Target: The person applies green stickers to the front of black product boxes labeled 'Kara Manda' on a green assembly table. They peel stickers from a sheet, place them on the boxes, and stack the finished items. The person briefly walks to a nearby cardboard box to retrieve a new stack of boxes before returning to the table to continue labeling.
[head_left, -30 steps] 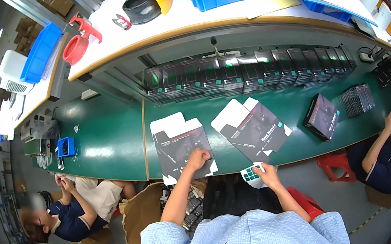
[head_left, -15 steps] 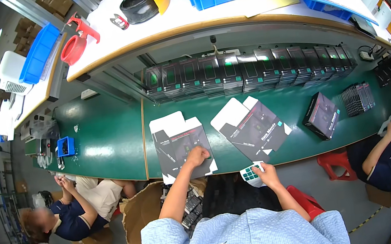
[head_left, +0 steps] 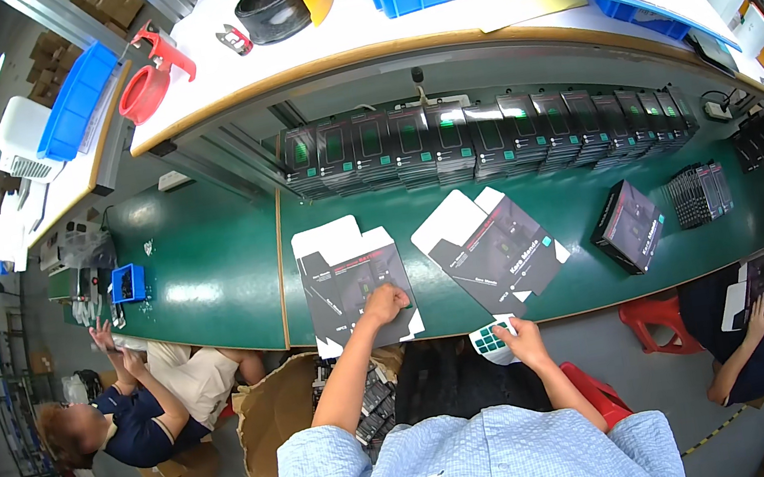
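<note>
My left hand (head_left: 386, 304) rests with curled fingers on the right part of a flat, unfolded dark carton (head_left: 343, 294) with white flaps. Whatever lies under or between those fingers is hidden. At the table's front edge, my right hand (head_left: 524, 344) grips a white sheet of green stickers (head_left: 493, 338) by its right side. A second flat carton (head_left: 500, 255), bearing one small green sticker at its right, lies at an angle just beyond the sheet. Farther right stands a folded-up dark box (head_left: 632, 228).
Stacks of dark boxes (head_left: 472, 146) line the back of the green table (head_left: 201, 285), below a white shelf (head_left: 211, 86). Small black packs (head_left: 697, 194) stand at the right. A brown carton (head_left: 267, 428) is by my left side. Co-workers sit at both sides.
My left hand stays curled on the left carton, barely shifted, and my right hand keeps the sticker sheet. The right co-worker has lowered a dark carton; the left co-worker's hand has risen.
</note>
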Demonstrator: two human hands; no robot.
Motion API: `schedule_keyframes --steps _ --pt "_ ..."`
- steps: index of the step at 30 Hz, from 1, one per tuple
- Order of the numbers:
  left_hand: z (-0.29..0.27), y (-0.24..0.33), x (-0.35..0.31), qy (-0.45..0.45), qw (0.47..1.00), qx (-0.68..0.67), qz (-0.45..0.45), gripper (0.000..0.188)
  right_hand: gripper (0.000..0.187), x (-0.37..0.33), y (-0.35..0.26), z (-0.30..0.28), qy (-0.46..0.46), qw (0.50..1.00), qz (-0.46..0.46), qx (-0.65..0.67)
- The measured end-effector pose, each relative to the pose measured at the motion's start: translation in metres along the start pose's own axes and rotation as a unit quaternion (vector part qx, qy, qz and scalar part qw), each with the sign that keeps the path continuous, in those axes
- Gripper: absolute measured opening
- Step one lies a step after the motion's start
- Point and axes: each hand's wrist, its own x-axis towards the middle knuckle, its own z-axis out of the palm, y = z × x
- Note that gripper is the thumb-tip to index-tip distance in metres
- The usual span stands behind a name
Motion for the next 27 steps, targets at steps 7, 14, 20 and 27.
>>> schedule_keyframes --steps 7,14,20,27 --pt "0.001 0.005 -0.004 0.031 0.999 0.038 0.009 0.008 0.027 -0.001 -0.007 -0.002 0.005 1.0 0.0 0.009" --pt "0.004 -0.002 -0.002 0.017 1.0 0.012 -0.015 0.01 0.027 -0.002 -0.012 -0.004 0.001 1.0 0.003 0.014" --pt "0.008 -0.003 -0.002 0.041 0.997 0.058 0.024 0.011 0.024 0.001 -0.003 -0.005 0.003 1.0 -0.001 -0.001" --pt "0.011 -0.027 0.014 -0.044 0.999 0.005 0.013 0.012 0.026 0.001 -0.01 -0.005 0.004 1.0 -0.008 -0.001"
